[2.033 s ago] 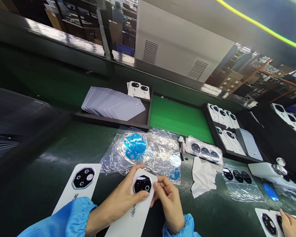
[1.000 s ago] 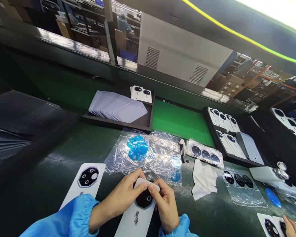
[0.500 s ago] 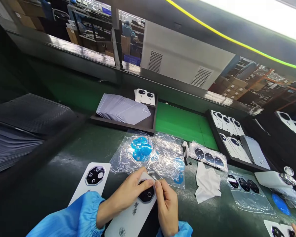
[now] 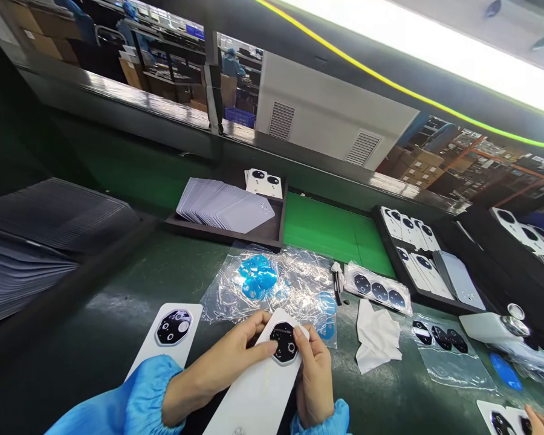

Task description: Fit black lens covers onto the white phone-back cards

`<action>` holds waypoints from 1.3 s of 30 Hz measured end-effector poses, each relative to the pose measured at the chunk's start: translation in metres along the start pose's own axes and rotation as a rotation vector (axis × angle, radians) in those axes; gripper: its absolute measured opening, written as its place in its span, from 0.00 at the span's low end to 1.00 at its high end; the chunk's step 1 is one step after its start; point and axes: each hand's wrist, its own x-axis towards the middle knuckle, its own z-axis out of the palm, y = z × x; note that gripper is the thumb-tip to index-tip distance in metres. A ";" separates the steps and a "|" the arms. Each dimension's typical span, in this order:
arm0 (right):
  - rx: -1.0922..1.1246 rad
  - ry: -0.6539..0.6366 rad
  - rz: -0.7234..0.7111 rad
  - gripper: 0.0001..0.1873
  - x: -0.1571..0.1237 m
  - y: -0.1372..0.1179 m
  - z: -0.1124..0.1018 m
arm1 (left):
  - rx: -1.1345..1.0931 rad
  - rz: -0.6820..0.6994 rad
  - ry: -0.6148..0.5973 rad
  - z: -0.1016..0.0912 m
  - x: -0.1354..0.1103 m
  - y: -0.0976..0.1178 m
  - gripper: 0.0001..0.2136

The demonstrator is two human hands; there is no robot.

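Note:
A white phone back cover (image 4: 259, 393) with a black octagonal camera lens plate (image 4: 283, 342) is tilted up between my hands. My left hand (image 4: 220, 365) grips its left edge, the thumb lying at the lower left of the lens plate. At the upper right edge my right hand (image 4: 316, 371) is closed on the same cover, with its thumb on the plate's right side. A second white back cover (image 4: 150, 350), also with a black lens plate, lies on the bench to the left, partly behind my blue sleeve (image 4: 149, 393).
Beyond my hands lies a clear plastic bag (image 4: 294, 275) with blue film discs. A white cloth (image 4: 377, 335), bagged lens plates (image 4: 379, 292) and a bottle (image 4: 487, 325) are to the right. Black trays (image 4: 267, 235) hold covers. Another person's hand (image 4: 541, 423) shows at lower right.
The cover has turned up more toward me and shifted slightly right. My right fingers have moved from a pinch at its edge to a grip with the thumb on the lens plate.

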 end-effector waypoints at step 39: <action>-0.126 0.052 -0.023 0.22 0.005 0.008 -0.011 | 0.347 0.124 0.175 0.001 0.012 -0.018 0.17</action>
